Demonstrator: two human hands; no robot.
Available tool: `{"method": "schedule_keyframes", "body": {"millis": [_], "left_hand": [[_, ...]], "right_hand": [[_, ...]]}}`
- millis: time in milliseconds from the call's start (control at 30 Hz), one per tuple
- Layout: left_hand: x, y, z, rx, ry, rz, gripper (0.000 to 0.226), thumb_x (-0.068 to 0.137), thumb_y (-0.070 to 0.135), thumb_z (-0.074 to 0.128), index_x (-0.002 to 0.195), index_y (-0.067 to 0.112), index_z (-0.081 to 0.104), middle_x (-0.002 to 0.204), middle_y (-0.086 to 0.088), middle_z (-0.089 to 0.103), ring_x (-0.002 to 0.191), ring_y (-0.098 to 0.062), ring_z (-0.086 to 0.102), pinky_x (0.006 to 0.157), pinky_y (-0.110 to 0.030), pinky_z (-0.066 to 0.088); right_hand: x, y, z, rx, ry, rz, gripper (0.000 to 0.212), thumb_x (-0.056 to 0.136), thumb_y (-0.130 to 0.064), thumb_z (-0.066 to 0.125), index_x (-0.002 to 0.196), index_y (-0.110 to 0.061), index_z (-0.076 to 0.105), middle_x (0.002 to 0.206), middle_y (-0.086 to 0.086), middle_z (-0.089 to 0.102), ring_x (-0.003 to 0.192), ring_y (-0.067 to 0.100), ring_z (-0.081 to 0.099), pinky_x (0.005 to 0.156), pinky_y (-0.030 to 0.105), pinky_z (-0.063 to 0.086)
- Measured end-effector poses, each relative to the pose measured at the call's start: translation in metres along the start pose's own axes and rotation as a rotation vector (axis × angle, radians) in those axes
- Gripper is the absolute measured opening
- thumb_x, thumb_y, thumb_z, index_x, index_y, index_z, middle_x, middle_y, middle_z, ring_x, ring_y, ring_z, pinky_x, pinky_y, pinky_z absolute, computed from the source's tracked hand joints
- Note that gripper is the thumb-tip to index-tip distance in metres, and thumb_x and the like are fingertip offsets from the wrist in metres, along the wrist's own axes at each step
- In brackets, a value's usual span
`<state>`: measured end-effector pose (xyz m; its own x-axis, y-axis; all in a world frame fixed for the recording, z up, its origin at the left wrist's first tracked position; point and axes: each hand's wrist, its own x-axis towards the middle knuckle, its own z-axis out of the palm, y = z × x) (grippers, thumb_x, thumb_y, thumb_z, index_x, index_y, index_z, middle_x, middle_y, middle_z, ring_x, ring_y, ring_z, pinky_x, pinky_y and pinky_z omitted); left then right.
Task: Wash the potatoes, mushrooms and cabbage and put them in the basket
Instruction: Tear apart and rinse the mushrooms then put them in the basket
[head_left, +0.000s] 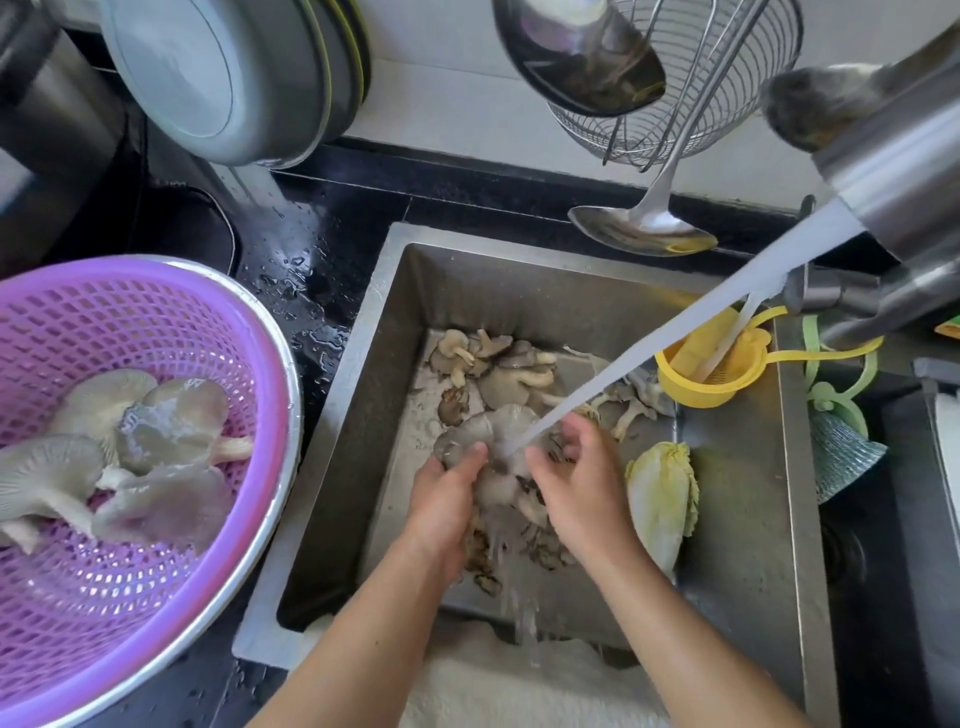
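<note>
Wet black countertop (311, 249) surrounds our steel sink (395, 291). Under the faucet stream (675, 332) our left hand (441, 499) and right hand (582, 483) clasp one oyster mushroom (498, 431); its lower part is hidden. At nine o'clock, the purple basket (156, 322), partly cropped, holds washed mushrooms (156, 431). Napa cabbage (662, 499) lies at three o'clock.
</note>
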<state>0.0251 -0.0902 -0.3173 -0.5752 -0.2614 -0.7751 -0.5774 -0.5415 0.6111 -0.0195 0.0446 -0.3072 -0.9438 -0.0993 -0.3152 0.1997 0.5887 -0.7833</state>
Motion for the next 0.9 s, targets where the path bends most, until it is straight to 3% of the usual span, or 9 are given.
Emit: {"method": "schedule_keyframes", "body": {"millis": [33,100,167,333,433,533,600,667,900], "left_hand": [[-0.002,0.001,0.001,0.017,0.009,0.013,0.026,0.103,0.024,0.065,0.124,0.008,0.063,0.101,-0.013,0.080,0.085,-0.024,0.079,0.070,-0.033,0.063],[-0.002,0.000,0.002,0.034,0.023,0.018,0.025,0.103,0.025,0.064,0.121,0.008,0.062,0.099,-0.012,0.081,0.088,-0.023,0.079,0.079,-0.037,0.064],[-0.001,-0.003,0.003,0.053,0.027,0.027,0.034,0.099,0.028,0.069,0.125,0.008,0.060,0.106,-0.011,0.080,0.100,-0.027,0.078,0.098,-0.048,0.059],[0.001,-0.004,0.004,0.071,0.168,0.016,0.032,0.097,0.018,0.069,0.125,0.008,0.056,0.116,-0.009,0.074,0.104,-0.027,0.073,0.098,-0.048,0.059],[0.012,-0.001,0.003,0.052,0.365,0.035,0.072,0.091,0.051,0.068,0.145,0.008,0.050,0.139,-0.013,0.064,0.123,-0.034,0.065,0.108,-0.050,0.052],[0.015,0.006,0.002,0.062,0.384,0.014,0.074,0.095,0.068,0.047,0.136,0.007,0.060,0.127,-0.016,0.070,0.114,-0.036,0.068,0.106,-0.049,0.053],[-0.001,0.019,0.002,0.022,0.359,-0.026,0.056,0.107,0.053,0.041,0.121,0.004,0.065,0.097,-0.013,0.075,0.086,-0.030,0.073,0.084,-0.039,0.060],[-0.010,0.024,-0.008,-0.054,0.276,-0.055,0.043,0.113,0.035,0.041,0.109,0.001,0.066,0.067,-0.007,0.072,0.058,-0.020,0.068,0.059,-0.028,0.054],[-0.031,0.036,-0.020,-0.103,0.122,-0.114,0.017,0.100,0.004,0.056,0.112,0.000,0.067,0.088,-0.015,0.068,0.080,-0.019,0.071,0.073,-0.033,0.054]], "right_hand": [[0.005,-0.007,0.004,0.098,-0.143,0.176,0.039,0.092,-0.036,0.073,0.127,-0.026,0.057,0.121,-0.013,0.061,0.108,0.008,0.061,0.092,0.030,0.052],[0.011,-0.015,0.018,0.210,-0.283,0.356,0.028,0.091,-0.044,0.074,0.108,-0.024,0.067,0.103,-0.009,0.074,0.093,0.009,0.070,0.081,0.027,0.056],[0.012,-0.017,0.033,0.301,-0.170,0.456,0.027,0.093,-0.049,0.069,0.095,-0.022,0.072,0.087,-0.004,0.078,0.084,0.015,0.075,0.076,0.033,0.061],[-0.004,-0.030,0.058,0.444,-0.095,0.600,0.031,0.100,-0.048,0.056,0.093,-0.022,0.069,0.085,0.000,0.074,0.075,0.017,0.069,0.072,0.036,0.056],[-0.016,-0.038,0.076,0.611,-0.099,0.689,0.015,0.102,-0.031,0.060,0.101,-0.020,0.071,0.096,0.003,0.075,0.090,0.023,0.072,0.090,0.044,0.060],[-0.003,-0.036,0.077,0.877,-0.093,0.915,0.020,0.104,-0.031,0.057,0.106,-0.014,0.068,0.092,0.013,0.075,0.075,0.028,0.073,0.066,0.041,0.062],[0.012,-0.029,0.071,0.926,-0.091,0.939,0.026,0.106,-0.030,0.051,0.112,-0.007,0.063,0.085,0.023,0.075,0.041,0.021,0.056,0.039,0.025,0.044],[0.023,-0.030,0.062,0.890,-0.065,0.921,0.023,0.106,-0.025,0.052,0.109,-0.004,0.061,0.092,0.025,0.075,0.033,0.018,0.043,0.037,0.023,0.038],[0.036,-0.073,0.024,0.995,-0.172,0.780,0.011,0.102,-0.016,0.063,0.095,-0.007,0.059,0.085,0.013,0.059,0.057,0.015,0.052,0.044,0.021,0.046]]}}
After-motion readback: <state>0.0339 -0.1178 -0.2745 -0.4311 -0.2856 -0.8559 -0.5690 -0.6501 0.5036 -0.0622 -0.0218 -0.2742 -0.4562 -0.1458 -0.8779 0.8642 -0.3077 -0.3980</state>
